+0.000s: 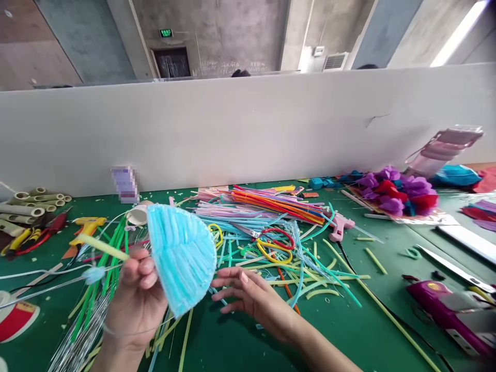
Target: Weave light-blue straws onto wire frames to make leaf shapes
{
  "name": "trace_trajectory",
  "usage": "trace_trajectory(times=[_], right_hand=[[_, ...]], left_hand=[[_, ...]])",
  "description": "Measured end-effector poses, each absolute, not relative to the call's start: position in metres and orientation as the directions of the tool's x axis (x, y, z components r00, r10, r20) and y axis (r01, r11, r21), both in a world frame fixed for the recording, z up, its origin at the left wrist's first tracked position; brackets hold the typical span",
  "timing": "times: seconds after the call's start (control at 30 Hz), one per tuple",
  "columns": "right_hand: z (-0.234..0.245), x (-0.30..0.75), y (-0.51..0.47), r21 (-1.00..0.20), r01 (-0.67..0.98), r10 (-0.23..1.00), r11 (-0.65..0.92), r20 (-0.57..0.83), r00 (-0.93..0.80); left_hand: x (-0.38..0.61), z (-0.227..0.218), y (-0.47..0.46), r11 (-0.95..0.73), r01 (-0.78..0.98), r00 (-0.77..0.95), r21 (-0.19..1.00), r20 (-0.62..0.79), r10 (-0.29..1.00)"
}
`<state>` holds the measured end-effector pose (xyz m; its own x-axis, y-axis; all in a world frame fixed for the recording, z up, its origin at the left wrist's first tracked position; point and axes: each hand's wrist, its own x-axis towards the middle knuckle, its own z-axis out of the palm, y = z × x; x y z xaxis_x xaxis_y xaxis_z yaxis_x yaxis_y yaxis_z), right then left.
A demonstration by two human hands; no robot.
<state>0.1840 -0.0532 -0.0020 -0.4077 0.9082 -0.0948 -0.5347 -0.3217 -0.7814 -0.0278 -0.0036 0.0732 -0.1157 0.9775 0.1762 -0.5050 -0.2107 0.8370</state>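
My left hand (138, 297) is raised over the table, its fingers closed round a light blue half-disc (182, 256) with a ribbed, fuzzy surface like pipe cleaners laid side by side. From between the thumb and fingers a pale yellow-green strip (104, 247) juts to the left; how it joins the half-disc is hidden. A thin clear thread loops about the wrist. Just right of the half-disc, my right hand (248, 294) holds nothing, fingers stretched out and apart. Behind it lie yellow-handled scissors (274, 253) among loose pipe cleaners (333, 279).
Bundles of coloured pipe cleaners (271, 201) lie at the back. A pink glue gun (341, 226) and petal flowers (399, 191) are to the right, near a bottle (445, 147). A yellow glue gun (88, 227) and bamboo pieces (27, 209) lie left. A white partition (232, 134) stands behind.
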Motion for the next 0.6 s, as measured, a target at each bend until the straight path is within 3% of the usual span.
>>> trace_trajectory(times=[0.17, 0.33, 0.47, 0.6], right_hand=[[-0.002, 0.189, -0.052, -0.767, -0.544, 0.881, -0.339, -0.056, -0.470], [-0.007, 0.194, -0.047, -0.772, -0.543, 0.901, -0.330, -0.087, -0.425], [-0.006, 0.197, -0.045, -0.729, -0.587, 0.910, -0.352, -0.120, -0.397], [-0.006, 0.193, -0.046, -0.693, -0.620, 0.911, -0.368, -0.135, -0.390]], left_hand=[[-0.046, 0.084, -0.003, -0.288, -0.526, -0.203, 0.800, 0.211, 0.956], [-0.052, 0.071, 0.012, -0.256, -0.553, -0.198, 0.793, 0.173, 0.965], [-0.048, 0.050, 0.024, -0.189, -0.490, -0.047, 0.851, 0.190, 0.981], [-0.038, 0.028, 0.020, -0.016, -0.432, 0.264, 0.902, 0.144, 0.954]])
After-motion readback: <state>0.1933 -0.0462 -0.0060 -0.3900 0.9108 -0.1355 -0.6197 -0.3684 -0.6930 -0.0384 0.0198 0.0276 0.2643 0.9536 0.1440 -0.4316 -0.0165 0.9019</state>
